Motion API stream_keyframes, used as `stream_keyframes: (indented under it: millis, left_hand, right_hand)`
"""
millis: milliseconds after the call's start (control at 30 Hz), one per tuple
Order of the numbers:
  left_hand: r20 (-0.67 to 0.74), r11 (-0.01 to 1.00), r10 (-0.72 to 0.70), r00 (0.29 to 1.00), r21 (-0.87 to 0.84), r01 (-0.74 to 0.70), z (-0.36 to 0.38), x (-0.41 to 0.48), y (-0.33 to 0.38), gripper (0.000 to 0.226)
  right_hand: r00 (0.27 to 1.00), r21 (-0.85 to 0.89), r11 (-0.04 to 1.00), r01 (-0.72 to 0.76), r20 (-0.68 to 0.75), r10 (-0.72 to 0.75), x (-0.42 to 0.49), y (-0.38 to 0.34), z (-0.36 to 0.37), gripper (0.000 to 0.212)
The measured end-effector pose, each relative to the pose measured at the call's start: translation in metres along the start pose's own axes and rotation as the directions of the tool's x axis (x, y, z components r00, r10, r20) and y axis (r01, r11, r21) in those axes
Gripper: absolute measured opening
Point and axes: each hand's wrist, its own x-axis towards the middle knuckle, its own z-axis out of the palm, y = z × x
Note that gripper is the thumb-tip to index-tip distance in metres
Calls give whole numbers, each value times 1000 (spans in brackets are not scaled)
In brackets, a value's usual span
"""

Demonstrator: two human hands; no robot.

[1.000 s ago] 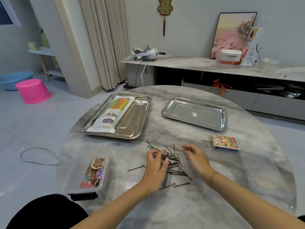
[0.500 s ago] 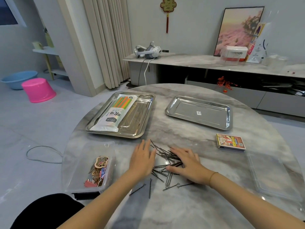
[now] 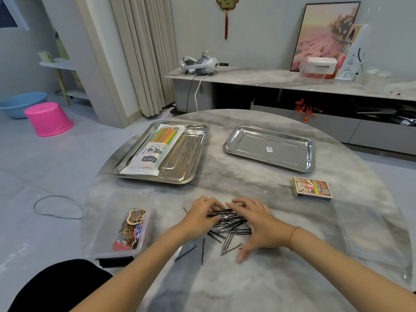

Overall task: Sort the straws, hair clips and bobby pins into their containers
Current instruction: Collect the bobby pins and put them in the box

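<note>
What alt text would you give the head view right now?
The left hand and right hand rest on a loose pile of black bobby pins on a round marble table. Behind, a straw pack lies in one steel tray, a second tray beside it; hair clips sit in a clear box at left.
</note>
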Motion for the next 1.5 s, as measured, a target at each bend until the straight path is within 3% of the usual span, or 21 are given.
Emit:
stream_keyframes:
  millis: [200,367,533,633,700,833,933,1033,1167,1300,1400,1500]
  left_hand:
    - [145,986,-76,987,-135,96,1,-5,10,20]
    - [218,861,-196,956,-429,275,-13,-15,21,22]
    - [231,797,-224,947,-517,314,-12,-24,25,18]
    - [204,859,-222,953,-422,290,-7,-26,23,14]
    - [186,911,-205,961,-322,256,-4,-27,23,14]
    - [110,901,-263,959,-328,284,-2,-24,24,6]
    - [125,747,-363,923,-554,369,-5,-18,27,16]
    - [166,559,-433,886,-722,408,-9,-15,31,21]
    - [145,316,-489,860,-890,330,-10,-15,31,28]
    - [78,204,-557,827,-952,227,-12,-14,26,30]
    - [98,129,-601,793,-968,217,-17,-13,23,36]
    - [158,16,-628,762,-976,216,-18,-10,22,42]
  right_hand:
    - [992,224,974,2,-124,27,3,-3,10,96]
    - [989,207,978,-3,-147,34,6,-10,14,70]
    - [999,116,993,10,-46,-5,6,-21,12,42]
    - [999,13,1000,25,-34,-24,6,-28,12,34]
    - [996,-150,987,50,-60,-59,7,-30,15,31]
    - [972,-518,846,126,-104,-209,6,-30,25,27]
    - [960,-635,757,151,-90,-267,10,-27,30,35]
    - [948,-682,721,118,-140,-287,12,-31,24,13]
    - [957,-643,765,34,-200,-211,16,-33,33,13]
    - [979,-543,840,-13,-179,-101,17,-35,26,16]
    - [988,-556,828,-79,-153,-8,10,-42,13,32]
    - [991,-279,951,-135,-43,128,14,-35,5,18]
